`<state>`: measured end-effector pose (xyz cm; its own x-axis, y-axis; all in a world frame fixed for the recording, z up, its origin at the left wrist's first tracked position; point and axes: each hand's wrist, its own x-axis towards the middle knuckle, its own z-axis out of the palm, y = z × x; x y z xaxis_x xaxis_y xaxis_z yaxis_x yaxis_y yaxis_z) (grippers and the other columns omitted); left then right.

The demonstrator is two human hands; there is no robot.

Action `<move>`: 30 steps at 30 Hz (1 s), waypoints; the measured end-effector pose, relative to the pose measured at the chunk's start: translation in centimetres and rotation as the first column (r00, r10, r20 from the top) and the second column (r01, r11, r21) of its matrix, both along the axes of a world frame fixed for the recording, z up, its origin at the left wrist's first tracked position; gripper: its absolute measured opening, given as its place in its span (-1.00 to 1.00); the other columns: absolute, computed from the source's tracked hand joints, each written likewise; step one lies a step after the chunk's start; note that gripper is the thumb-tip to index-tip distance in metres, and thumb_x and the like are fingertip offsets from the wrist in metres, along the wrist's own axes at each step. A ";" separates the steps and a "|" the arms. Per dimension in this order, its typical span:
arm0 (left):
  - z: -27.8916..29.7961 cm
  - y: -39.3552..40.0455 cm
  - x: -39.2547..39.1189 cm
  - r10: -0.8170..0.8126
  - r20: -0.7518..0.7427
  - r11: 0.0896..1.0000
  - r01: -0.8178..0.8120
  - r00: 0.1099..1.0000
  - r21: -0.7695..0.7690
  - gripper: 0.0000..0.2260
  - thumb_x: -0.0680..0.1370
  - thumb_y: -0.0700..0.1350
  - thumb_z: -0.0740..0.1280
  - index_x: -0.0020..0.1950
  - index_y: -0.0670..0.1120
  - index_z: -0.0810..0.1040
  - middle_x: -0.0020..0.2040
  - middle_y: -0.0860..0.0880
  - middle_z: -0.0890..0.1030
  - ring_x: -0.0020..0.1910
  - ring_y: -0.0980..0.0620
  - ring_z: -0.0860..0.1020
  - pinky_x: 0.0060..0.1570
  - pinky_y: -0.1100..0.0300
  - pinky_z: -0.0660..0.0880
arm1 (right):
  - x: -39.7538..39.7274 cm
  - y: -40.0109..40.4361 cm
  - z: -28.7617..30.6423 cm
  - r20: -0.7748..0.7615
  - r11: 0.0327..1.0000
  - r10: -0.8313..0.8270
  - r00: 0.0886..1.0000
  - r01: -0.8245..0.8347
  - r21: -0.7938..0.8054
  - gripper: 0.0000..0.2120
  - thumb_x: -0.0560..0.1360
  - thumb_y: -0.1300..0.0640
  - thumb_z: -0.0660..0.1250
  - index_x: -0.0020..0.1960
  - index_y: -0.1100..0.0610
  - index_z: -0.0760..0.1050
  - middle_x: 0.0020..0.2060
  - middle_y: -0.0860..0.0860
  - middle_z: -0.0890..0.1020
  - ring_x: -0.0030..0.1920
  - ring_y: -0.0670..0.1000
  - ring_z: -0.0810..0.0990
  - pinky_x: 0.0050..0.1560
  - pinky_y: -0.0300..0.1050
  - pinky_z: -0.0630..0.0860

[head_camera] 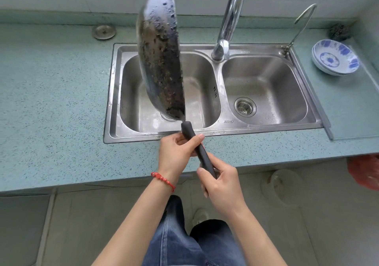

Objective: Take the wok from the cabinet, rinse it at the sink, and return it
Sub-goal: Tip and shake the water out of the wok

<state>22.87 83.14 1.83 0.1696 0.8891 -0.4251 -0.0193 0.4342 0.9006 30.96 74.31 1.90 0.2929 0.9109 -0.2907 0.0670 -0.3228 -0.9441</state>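
You hold the wok point(161, 56) on edge over the sink's point(223, 131) left basin.
Your left hand point(177, 155) wraps the upper part of the black handle point(194, 142); your right hand point(220, 185) grips its lower end. To the right stand the faucet point(229, 19) and blue-patterned bowls point(335, 57).
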 end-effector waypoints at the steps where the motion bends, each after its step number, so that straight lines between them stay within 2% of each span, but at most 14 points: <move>1: 0.0 -0.1 0.2 0.012 -0.005 1.000 -0.012 1.000 -0.021 -0.86 0.37 -0.19 0.46 -0.27 -0.25 0.58 -0.34 -0.17 0.63 -0.31 -0.09 0.65 -0.23 0.07 0.62 | 0.0 -0.1 0.0 0.032 1.000 0.010 0.999 -0.010 0.009 -0.74 0.37 0.18 0.24 -0.02 -0.07 0.58 -0.54 -0.09 0.30 -0.48 0.02 0.26 -0.45 -0.02 0.26; 3: 0.2 -0.2 0.4 0.037 0.016 0.998 -0.036 0.999 -0.060 -0.89 0.37 -0.23 0.45 -0.30 -0.23 0.57 -0.39 -0.12 0.62 -0.42 0.01 0.63 -0.32 0.17 0.61 | 0.2 -0.2 0.1 0.063 0.999 0.024 0.998 -0.025 0.023 -0.74 0.38 0.17 0.25 -0.07 -0.14 0.56 -0.47 -0.05 0.34 -0.45 -0.03 0.26 -0.41 -0.07 0.25; 5: 0.4 -0.5 0.6 0.054 0.074 0.995 -0.047 0.996 -0.094 -0.91 0.41 -0.28 0.41 -0.25 -0.29 0.55 -0.35 -0.17 0.61 -0.45 0.05 0.62 -0.36 0.22 0.60 | 0.4 -0.2 0.1 0.069 0.999 0.031 0.997 -0.033 0.021 -0.69 0.37 0.17 0.27 -0.10 -0.24 0.55 -0.40 0.00 0.39 -0.42 -0.08 0.26 -0.39 -0.14 0.26; 8: 0.2 -0.6 0.3 0.082 0.108 0.992 -0.070 0.991 -0.107 -0.92 0.42 -0.30 0.38 -0.20 -0.33 0.55 -0.33 -0.17 0.62 -0.43 0.05 0.63 -0.36 0.24 0.59 | 0.1 -0.2 0.4 0.051 0.999 0.047 0.998 -0.048 0.020 -0.75 0.37 0.18 0.28 -0.07 -0.14 0.56 -0.36 0.04 0.42 -0.40 -0.06 0.30 -0.35 -0.14 0.30; 10: 0.1 -0.5 0.0 0.111 0.132 0.989 -0.096 0.985 -0.113 -0.92 0.43 -0.30 0.37 -0.21 -0.32 0.55 -0.38 -0.12 0.64 -0.41 0.02 0.65 -0.37 0.24 0.58 | -0.3 0.0 0.5 0.012 0.999 0.035 0.999 -0.035 0.025 -0.75 0.39 0.20 0.31 -0.03 -0.11 0.55 -0.33 -0.02 0.51 -0.35 -0.09 0.40 -0.28 -0.20 0.38; 13: 0.0 -0.4 -0.3 0.147 0.209 0.982 -0.118 0.967 -0.145 -0.93 0.45 -0.31 0.33 -0.23 -0.28 0.54 -0.40 -0.07 0.66 -0.38 0.01 0.66 -0.36 0.23 0.58 | -0.8 0.2 0.6 -0.048 1.000 -0.029 0.998 0.029 0.002 -0.66 0.42 0.26 0.39 0.05 -0.12 0.47 -0.11 -0.18 0.62 -0.12 -0.26 0.58 -0.06 -0.44 0.43; 16: 0.2 -0.2 -0.6 0.135 0.307 0.982 -0.087 0.942 -0.165 -0.92 0.47 -0.30 0.29 -0.23 -0.24 0.53 -0.38 -0.06 0.67 -0.33 0.02 0.66 -0.24 0.18 0.61 | -1.1 0.3 0.6 -0.029 0.997 -0.078 0.997 0.077 -0.014 -0.68 0.35 0.09 0.43 0.05 -0.11 0.46 0.01 -0.15 0.61 0.05 -0.24 0.55 0.04 -0.40 0.44; 18: 0.4 0.0 -0.8 0.124 0.371 0.983 -0.062 0.920 -0.175 -0.91 0.48 -0.31 0.27 -0.21 -0.24 0.52 -0.36 -0.06 0.67 -0.31 0.03 0.66 -0.25 0.20 0.60 | -1.2 0.5 0.6 -0.069 0.993 -0.107 0.992 0.103 -0.059 -0.67 0.31 0.04 0.43 0.05 -0.07 0.45 -0.05 -0.04 0.63 -0.07 -0.11 0.61 -0.05 -0.27 0.52; 20: 0.5 0.4 -1.0 0.126 0.432 0.980 -0.045 0.893 -0.194 -0.92 0.49 -0.32 0.24 -0.17 -0.25 0.51 -0.36 -0.07 0.67 -0.30 0.03 0.66 -0.27 0.24 0.58 | -1.3 0.9 1.2 -0.256 0.993 -0.097 0.962 0.077 -0.089 -0.74 0.40 0.17 0.42 0.04 0.08 0.43 -0.30 0.05 0.62 -0.43 -0.03 0.57 -0.40 -0.22 0.53; 22: 0.5 0.7 -1.2 0.133 0.487 0.976 -0.029 0.863 -0.215 -0.91 0.50 -0.32 0.21 -0.14 -0.27 0.50 -0.35 -0.07 0.67 -0.29 0.03 0.67 -0.26 0.27 0.57 | -1.2 1.3 1.7 -0.451 0.997 -0.025 0.892 -0.010 -0.076 -0.85 0.46 0.24 0.34 -0.02 0.21 0.41 -0.43 0.06 0.59 -0.61 0.00 0.48 -0.61 -0.22 0.44; 24: 0.6 0.9 -1.3 0.123 0.523 0.974 -0.001 0.843 -0.226 -0.90 0.51 -0.31 0.19 -0.11 -0.28 0.50 -0.33 -0.08 0.67 -0.26 0.04 0.67 -0.24 0.28 0.57 | -0.9 1.7 2.2 -0.509 0.995 0.055 0.859 -0.087 -0.040 -0.87 0.42 0.21 0.31 -0.10 0.23 0.41 -0.45 0.05 0.57 -0.66 -0.01 0.43 -0.65 -0.27 0.37; 30: -0.2 1.3 -2.0 0.086 0.527 0.964 0.064 0.846 -0.260 -0.86 0.51 -0.29 0.18 -0.07 -0.29 0.52 -0.29 -0.09 0.69 -0.25 0.03 0.67 -0.25 0.27 0.57 | -1.1 2.1 2.3 -0.442 0.993 0.105 0.891 -0.116 0.001 -0.89 0.42 0.22 0.30 -0.17 0.23 0.38 -0.50 0.06 0.45 -0.67 -0.04 0.34 -0.67 -0.30 0.29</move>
